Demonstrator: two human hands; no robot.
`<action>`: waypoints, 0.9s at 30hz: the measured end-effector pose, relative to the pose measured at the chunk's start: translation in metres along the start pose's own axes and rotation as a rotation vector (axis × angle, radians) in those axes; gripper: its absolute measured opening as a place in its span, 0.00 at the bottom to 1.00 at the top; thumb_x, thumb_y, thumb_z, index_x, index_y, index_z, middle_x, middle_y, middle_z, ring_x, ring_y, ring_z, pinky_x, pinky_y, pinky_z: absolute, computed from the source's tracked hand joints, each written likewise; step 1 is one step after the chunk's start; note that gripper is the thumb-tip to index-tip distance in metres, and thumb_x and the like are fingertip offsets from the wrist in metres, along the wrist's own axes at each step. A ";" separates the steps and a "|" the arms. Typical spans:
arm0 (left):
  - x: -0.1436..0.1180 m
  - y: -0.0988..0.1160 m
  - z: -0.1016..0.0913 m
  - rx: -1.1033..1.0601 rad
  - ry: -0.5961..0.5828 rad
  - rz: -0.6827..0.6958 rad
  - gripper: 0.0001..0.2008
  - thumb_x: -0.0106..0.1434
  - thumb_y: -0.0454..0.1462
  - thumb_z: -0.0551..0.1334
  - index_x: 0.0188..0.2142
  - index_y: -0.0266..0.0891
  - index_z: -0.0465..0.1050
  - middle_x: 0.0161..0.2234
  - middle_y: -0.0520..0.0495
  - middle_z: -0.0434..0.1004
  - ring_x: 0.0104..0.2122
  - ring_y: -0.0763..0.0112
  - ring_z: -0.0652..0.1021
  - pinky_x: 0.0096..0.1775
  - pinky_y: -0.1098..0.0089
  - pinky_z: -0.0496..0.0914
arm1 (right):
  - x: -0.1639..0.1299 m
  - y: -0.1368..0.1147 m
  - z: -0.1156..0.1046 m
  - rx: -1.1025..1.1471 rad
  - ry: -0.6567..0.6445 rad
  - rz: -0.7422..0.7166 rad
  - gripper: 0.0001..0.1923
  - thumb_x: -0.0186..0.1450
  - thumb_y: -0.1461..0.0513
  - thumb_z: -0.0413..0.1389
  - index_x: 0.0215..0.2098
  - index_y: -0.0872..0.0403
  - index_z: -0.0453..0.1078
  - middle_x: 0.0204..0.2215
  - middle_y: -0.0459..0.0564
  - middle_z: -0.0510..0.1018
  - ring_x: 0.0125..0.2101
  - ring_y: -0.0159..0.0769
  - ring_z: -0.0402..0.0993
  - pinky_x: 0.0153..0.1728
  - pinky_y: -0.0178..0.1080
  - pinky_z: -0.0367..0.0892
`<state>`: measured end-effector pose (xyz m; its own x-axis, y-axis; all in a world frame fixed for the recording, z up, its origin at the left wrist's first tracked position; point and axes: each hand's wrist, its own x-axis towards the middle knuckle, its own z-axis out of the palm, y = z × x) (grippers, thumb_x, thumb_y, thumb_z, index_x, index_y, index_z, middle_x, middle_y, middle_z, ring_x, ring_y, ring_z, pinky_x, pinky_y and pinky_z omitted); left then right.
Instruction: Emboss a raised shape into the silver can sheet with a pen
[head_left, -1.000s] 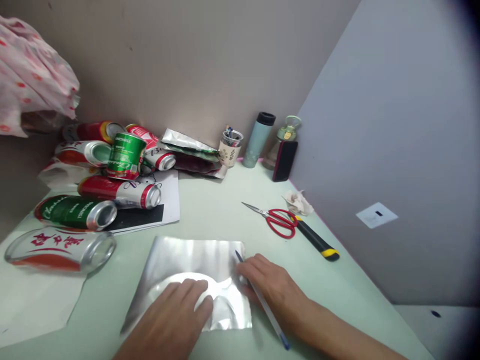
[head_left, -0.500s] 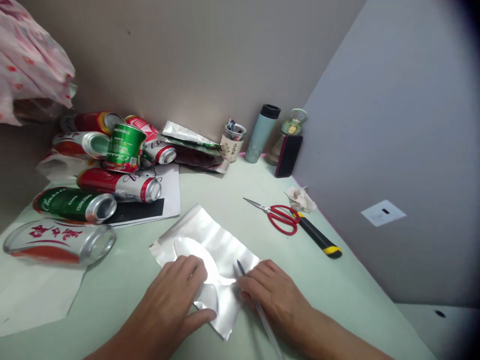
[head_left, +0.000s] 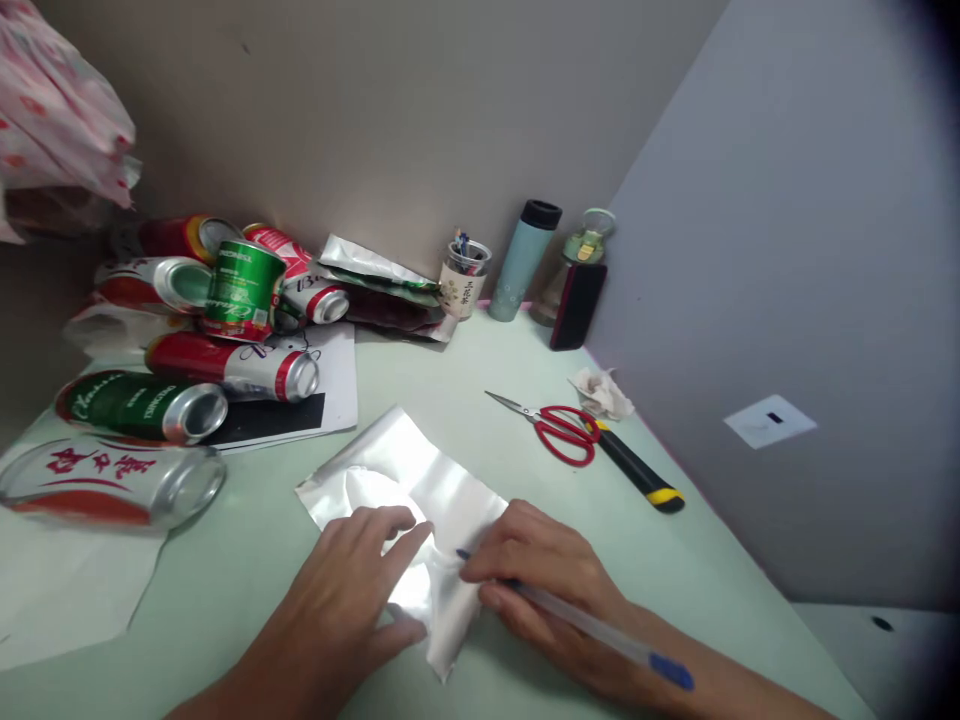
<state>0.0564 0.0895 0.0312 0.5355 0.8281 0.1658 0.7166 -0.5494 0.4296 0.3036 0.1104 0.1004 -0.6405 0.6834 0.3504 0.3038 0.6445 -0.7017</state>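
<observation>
A shiny aluminium sheet [head_left: 420, 470] lies on the pale green table [head_left: 465, 390], turned with one corner pointing away from me. My left hand [head_left: 352, 590] presses flat on its near part, fingers spread. My right hand [head_left: 540, 575] holds a clear pen with a blue cap [head_left: 592, 628], its tip touching the sheet right beside my left fingertips. A white cut-out shape shows under my left hand.
Several drink cans [head_left: 225, 330] are piled at the back left on white paper [head_left: 330, 385]. Red scissors [head_left: 555, 430] and a yellow-black utility knife [head_left: 637, 480] lie to the right. A pen cup [head_left: 461, 280], flask [head_left: 521, 260], bottle [head_left: 581, 250] and crumpled tissue [head_left: 600, 390] stand by the wall.
The sheet has been turned from square-on to diagonal. My right hand swung the pen round so its tip now points left onto the sheet, close to my left fingers.
</observation>
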 end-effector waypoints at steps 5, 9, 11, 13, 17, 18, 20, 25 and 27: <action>-0.006 -0.001 0.006 -0.025 0.033 0.007 0.42 0.50 0.29 0.72 0.61 0.50 0.58 0.56 0.46 0.67 0.55 0.54 0.68 0.53 0.55 0.63 | 0.019 -0.005 0.006 0.287 -0.022 0.315 0.05 0.67 0.66 0.56 0.34 0.54 0.73 0.27 0.44 0.73 0.28 0.30 0.68 0.31 0.33 0.63; -0.006 0.000 0.009 -0.043 0.067 0.006 0.44 0.48 0.26 0.70 0.61 0.50 0.57 0.56 0.46 0.68 0.54 0.55 0.68 0.53 0.55 0.63 | 0.017 0.008 0.017 0.337 -0.085 0.511 0.05 0.64 0.66 0.56 0.30 0.54 0.66 0.24 0.42 0.67 0.25 0.30 0.62 0.27 0.34 0.58; -0.006 0.000 0.009 -0.056 0.061 -0.004 0.43 0.48 0.25 0.69 0.61 0.50 0.57 0.57 0.46 0.67 0.55 0.55 0.68 0.54 0.55 0.62 | 0.013 0.013 0.020 0.341 -0.105 0.535 0.05 0.63 0.65 0.55 0.29 0.54 0.65 0.24 0.43 0.67 0.26 0.31 0.62 0.27 0.35 0.58; -0.006 -0.001 0.009 -0.069 0.051 -0.019 0.43 0.49 0.25 0.69 0.61 0.50 0.58 0.57 0.47 0.67 0.56 0.55 0.67 0.55 0.54 0.62 | 0.011 0.015 0.022 0.349 -0.105 0.542 0.05 0.63 0.64 0.53 0.29 0.53 0.64 0.24 0.43 0.67 0.26 0.32 0.61 0.28 0.36 0.58; -0.007 -0.002 0.010 -0.088 0.041 -0.038 0.43 0.49 0.26 0.69 0.61 0.52 0.57 0.58 0.48 0.67 0.57 0.55 0.66 0.56 0.53 0.62 | 0.009 0.014 0.023 0.332 -0.103 0.544 0.05 0.63 0.63 0.53 0.29 0.53 0.63 0.25 0.44 0.67 0.27 0.33 0.61 0.29 0.36 0.57; -0.007 -0.002 0.010 -0.092 0.039 -0.040 0.43 0.49 0.27 0.69 0.62 0.52 0.57 0.58 0.48 0.67 0.57 0.55 0.66 0.56 0.53 0.62 | 0.009 0.014 0.024 0.319 -0.106 0.547 0.05 0.63 0.63 0.52 0.29 0.53 0.63 0.25 0.44 0.67 0.27 0.33 0.61 0.29 0.36 0.57; -0.007 -0.002 0.010 -0.096 0.039 -0.045 0.43 0.49 0.27 0.69 0.61 0.53 0.58 0.58 0.48 0.67 0.57 0.54 0.67 0.56 0.53 0.62 | 0.010 0.015 0.025 0.303 -0.108 0.549 0.05 0.63 0.63 0.52 0.29 0.53 0.62 0.25 0.44 0.67 0.27 0.33 0.61 0.28 0.36 0.56; -0.006 0.000 0.007 -0.093 0.018 -0.058 0.42 0.49 0.28 0.70 0.61 0.53 0.58 0.58 0.49 0.68 0.57 0.54 0.67 0.55 0.53 0.63 | 0.010 0.016 0.026 0.304 -0.108 0.543 0.07 0.64 0.62 0.52 0.28 0.53 0.62 0.25 0.44 0.66 0.26 0.32 0.60 0.28 0.36 0.56; -0.006 0.000 0.007 -0.086 0.024 -0.060 0.42 0.49 0.27 0.70 0.61 0.52 0.59 0.58 0.48 0.69 0.57 0.54 0.68 0.55 0.53 0.63 | 0.010 0.015 0.025 0.296 -0.118 0.546 0.06 0.64 0.62 0.52 0.29 0.53 0.62 0.25 0.44 0.67 0.27 0.32 0.61 0.28 0.36 0.57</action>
<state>0.0564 0.0833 0.0242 0.4813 0.8621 0.1585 0.7054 -0.4882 0.5139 0.2842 0.1182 0.0778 -0.5273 0.8334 -0.1658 0.4116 0.0797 -0.9079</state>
